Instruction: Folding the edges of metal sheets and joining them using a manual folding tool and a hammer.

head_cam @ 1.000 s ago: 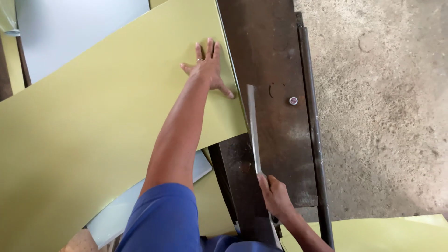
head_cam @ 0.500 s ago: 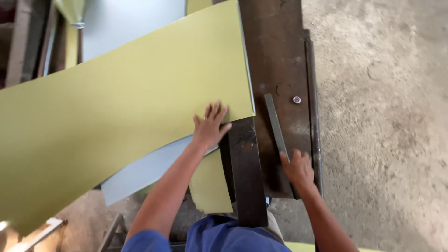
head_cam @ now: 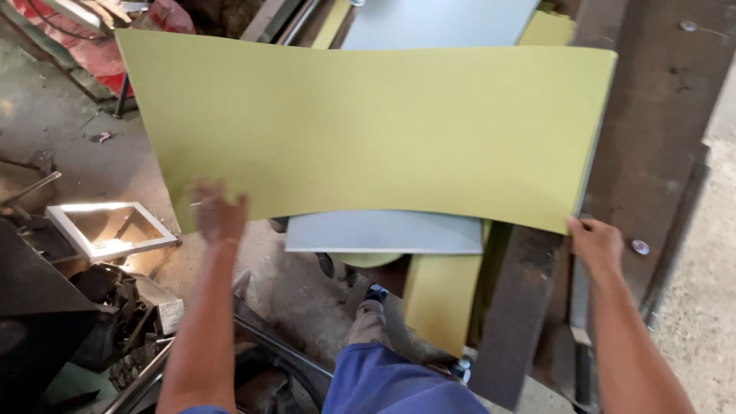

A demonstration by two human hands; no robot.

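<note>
Yellow sheet: a large, thin yellow-green sheet (head_cam: 368,130), held out flat between the person's two hands and sagging a little along its near edge.
Right hand: the right hand (head_cam: 596,245) pinches the near right corner of the sheet, fingers closed on its edge.
Left hand: the left hand (head_cam: 218,215) is blurred at the near left edge of the sheet; it touches the edge, but whether the fingers are closed on it cannot be told.
Under the sheet: a grey sheet (head_cam: 383,231) shows just below the near edge, between the two hands, with a narrow yellow strip (head_cam: 441,295) hanging down beneath it.
Right of the grip: a dark, rusty metal bench (head_cam: 652,130) runs past the right hand, with a round bolt head (head_cam: 640,247) just beside the hand.
Left of the grip: a shallow white metal tray (head_cam: 111,228) lies on the floor, to the outer side of the left hand.
Below: the person's blue trousers (head_cam: 391,383).
</note>
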